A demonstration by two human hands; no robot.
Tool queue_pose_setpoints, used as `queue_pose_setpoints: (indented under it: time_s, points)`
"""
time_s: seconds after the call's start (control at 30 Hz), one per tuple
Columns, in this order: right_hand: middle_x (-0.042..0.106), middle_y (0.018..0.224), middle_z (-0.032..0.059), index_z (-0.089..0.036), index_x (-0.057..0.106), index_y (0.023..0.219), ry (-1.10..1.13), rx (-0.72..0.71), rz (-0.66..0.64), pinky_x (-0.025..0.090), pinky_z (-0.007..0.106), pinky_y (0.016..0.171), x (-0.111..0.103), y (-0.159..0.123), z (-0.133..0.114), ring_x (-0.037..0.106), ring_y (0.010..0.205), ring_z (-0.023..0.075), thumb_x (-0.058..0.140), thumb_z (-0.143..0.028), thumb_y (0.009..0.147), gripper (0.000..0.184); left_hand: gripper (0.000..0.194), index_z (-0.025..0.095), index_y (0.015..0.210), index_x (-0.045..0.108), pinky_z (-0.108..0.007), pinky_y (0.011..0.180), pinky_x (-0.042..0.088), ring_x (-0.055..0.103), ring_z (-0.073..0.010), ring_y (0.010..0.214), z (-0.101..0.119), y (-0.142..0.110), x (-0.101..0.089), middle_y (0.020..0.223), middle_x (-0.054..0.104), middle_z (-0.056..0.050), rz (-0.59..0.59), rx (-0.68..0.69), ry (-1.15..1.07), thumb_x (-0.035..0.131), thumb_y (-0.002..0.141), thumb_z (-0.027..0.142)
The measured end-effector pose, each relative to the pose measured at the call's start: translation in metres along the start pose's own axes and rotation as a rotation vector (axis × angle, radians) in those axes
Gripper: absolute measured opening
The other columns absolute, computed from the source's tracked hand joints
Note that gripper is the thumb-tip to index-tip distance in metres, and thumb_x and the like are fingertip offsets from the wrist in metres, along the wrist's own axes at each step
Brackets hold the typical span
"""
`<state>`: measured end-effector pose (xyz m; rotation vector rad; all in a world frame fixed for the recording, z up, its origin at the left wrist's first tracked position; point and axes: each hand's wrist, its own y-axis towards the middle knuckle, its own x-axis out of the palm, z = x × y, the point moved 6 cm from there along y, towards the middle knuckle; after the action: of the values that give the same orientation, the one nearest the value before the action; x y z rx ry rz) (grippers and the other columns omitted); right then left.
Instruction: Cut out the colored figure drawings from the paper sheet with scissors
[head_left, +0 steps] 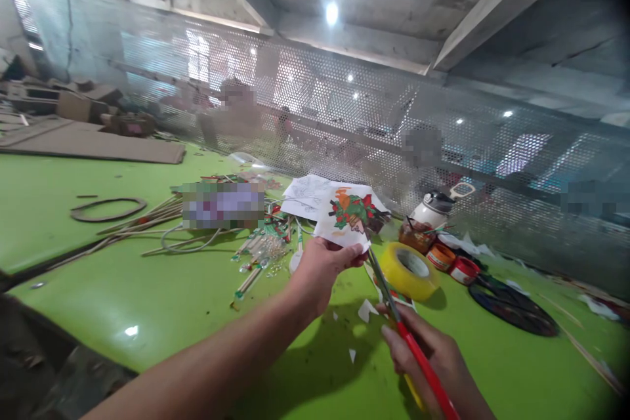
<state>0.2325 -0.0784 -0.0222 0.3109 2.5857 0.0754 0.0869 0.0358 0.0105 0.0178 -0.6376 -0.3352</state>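
Left fingers pinch a painted paper while the right fingers wrap around scissors.
The left hand (322, 266) grips the painted paper (344, 210) by its near edge, thumb on top, above the green counter (172, 315); the right hand (428, 344) is closed around the red-and-yellow handles of the scissors (386, 286), whose blades reach the paper's near right corner. White scraps (367, 310) lie on the counter below, a yellow tape roll (392, 270) just right of the blades. Farther right are an orange jar (440, 258), a red jar (464, 271) and a dark palette (512, 307); a sheet with line drawings (304, 198) lies behind the painted paper, and cardboard (93, 139) lies far left.
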Motion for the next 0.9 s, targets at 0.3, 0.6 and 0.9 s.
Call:
queue_pose_setpoints:
  time_s: [0.3,0.6,0.9]
  points:
    - [0.078,0.1,0.013,-0.013,0.072,0.107,-0.103,-0.127,0.065,0.057,0.03,0.074,-0.007,0.002,-0.007,0.072,0.091,0.0299,0.065,-0.038,0.081,0.037,0.019,0.009,0.079,0.071,-0.03,0.066,0.05,0.063,-0.0148,0.064,0.002,-0.001,0.0,0.076,0.07,-0.01,0.006,-0.019,0.034,0.08,0.063,0.015]
    - [0.078,0.097,0.015,-0.007,0.07,0.108,-0.217,-0.298,0.17,0.056,0.029,0.075,-0.01,-0.002,-0.009,0.073,0.083,0.0274,0.065,-0.037,0.083,0.039,0.018,0.009,0.078,0.07,-0.029,0.066,0.05,0.063,-0.0146,0.064,0.002,0.0,0.0,0.076,0.07,-0.01,0.002,-0.041,-0.008,0.08,0.064,0.013]
    - [0.076,0.084,0.0091,-0.014,0.074,0.102,-0.098,-0.236,0.188,0.055,0.029,0.074,-0.01,-0.003,-0.014,0.07,0.077,0.0257,0.068,-0.039,0.078,0.035,0.018,0.009,0.076,0.07,-0.03,0.066,0.051,0.063,-0.0152,0.064,0.0,0.0,0.0,0.078,0.07,-0.011,0.001,-0.073,-0.039,0.081,0.061,0.011]
